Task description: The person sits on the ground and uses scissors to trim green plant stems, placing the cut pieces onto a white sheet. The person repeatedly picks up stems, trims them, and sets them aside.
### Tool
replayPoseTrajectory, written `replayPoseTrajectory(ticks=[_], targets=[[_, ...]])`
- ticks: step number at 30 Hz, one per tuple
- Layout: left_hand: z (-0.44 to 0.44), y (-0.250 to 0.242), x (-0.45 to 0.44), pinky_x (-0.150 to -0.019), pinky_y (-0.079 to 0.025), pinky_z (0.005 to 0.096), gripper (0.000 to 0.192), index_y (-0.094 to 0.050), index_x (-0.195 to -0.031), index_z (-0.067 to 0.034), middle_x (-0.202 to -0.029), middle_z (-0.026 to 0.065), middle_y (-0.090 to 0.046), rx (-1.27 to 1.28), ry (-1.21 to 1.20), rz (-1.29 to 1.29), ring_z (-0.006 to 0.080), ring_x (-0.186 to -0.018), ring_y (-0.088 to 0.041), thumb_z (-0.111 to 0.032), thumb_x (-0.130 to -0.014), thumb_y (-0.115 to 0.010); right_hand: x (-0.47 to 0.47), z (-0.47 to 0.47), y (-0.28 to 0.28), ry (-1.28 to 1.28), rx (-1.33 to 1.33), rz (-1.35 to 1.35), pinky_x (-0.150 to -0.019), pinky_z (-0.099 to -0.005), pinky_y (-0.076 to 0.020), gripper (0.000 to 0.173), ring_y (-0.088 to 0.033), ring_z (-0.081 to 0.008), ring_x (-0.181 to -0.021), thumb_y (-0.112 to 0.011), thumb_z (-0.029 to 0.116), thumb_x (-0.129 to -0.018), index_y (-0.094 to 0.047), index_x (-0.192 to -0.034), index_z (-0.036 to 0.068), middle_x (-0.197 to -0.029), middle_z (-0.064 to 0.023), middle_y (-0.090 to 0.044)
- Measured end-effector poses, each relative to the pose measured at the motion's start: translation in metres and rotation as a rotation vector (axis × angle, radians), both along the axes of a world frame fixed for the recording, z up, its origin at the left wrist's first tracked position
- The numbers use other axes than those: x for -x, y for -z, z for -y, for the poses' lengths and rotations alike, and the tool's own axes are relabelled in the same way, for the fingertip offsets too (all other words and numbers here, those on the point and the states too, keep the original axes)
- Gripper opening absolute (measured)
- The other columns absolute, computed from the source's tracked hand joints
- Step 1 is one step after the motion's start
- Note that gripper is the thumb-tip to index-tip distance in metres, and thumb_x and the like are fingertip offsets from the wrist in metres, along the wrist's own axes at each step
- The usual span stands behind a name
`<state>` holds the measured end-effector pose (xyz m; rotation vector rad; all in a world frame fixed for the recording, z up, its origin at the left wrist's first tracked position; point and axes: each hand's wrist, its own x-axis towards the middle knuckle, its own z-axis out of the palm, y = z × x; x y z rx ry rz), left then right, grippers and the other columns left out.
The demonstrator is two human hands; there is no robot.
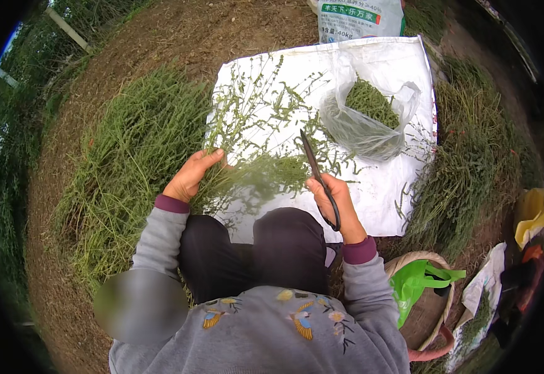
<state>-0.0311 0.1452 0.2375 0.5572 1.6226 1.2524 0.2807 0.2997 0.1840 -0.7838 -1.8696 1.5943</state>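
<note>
My left hand (192,175) grips a bunch of thin green plant stems (253,177), blurred, reaching rightwards over my knees. In my right hand (340,201) is a pair of dark metal scissors (313,161), its blades together and pointing up and away from me. Both hands are over the near part of a white woven sheet (379,201). Cut leafy sprigs (248,103) lie scattered over its left and middle. Beyond my right hand, a clear plastic bag (365,142) stands gaping on the sheet, with green seed-head tips (370,103) heaped inside.
Large heaps of cut plants flank the sheet, one at left (136,126) and one at right (461,154). A printed fertilizer sack (361,21) stands at the far edge. Near my right elbow sits a wicker basket (428,322) holding a green bag (407,285).
</note>
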Motion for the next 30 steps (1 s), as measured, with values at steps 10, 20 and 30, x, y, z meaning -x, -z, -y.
replayPoseTrajectory(ticks=[10,20,30], targets=[[0.008,0.004,0.003,-0.101,-0.045,0.0355,0.032,-0.069,-0.114,-0.007,-0.105,0.0054,-0.073,-0.019,0.046,0.013,0.0163,-0.107,-0.062,-0.036,-0.102,-0.066,-0.016,0.004,-0.049,-0.083,0.231,-0.041,-0.052,-0.022,-0.0362,0.034,-0.045,-0.004,-0.057,-0.062,0.032,-0.106,-0.065,-0.116,-0.001,-0.07,0.0043,-0.051],[0.007,0.0,-0.008,-0.103,-0.045,0.035,0.033,-0.07,-0.112,-0.006,-0.108,0.0058,-0.076,0.011,0.238,-0.131,0.014,-0.106,-0.062,-0.037,-0.102,-0.067,0.015,-0.024,-0.049,-0.121,0.509,-0.124,-0.046,-0.0247,-0.0424,0.055,-0.052,-0.0087,-0.054,-0.05,0.051,-0.108,-0.064,-0.114,-0.001,-0.074,-0.002,-0.056],[0.007,0.015,-0.001,-0.087,-0.052,0.0303,0.034,-0.07,-0.117,-0.002,-0.104,0.0024,-0.073,0.066,0.171,-0.213,0.0111,-0.094,-0.063,-0.033,-0.104,-0.065,-0.016,-0.033,-0.052,-0.032,0.626,-0.216,-0.05,-0.0266,-0.0426,0.065,-0.049,-0.0098,-0.059,-0.045,0.059,-0.107,-0.059,-0.121,-0.004,-0.077,-0.002,-0.053]])
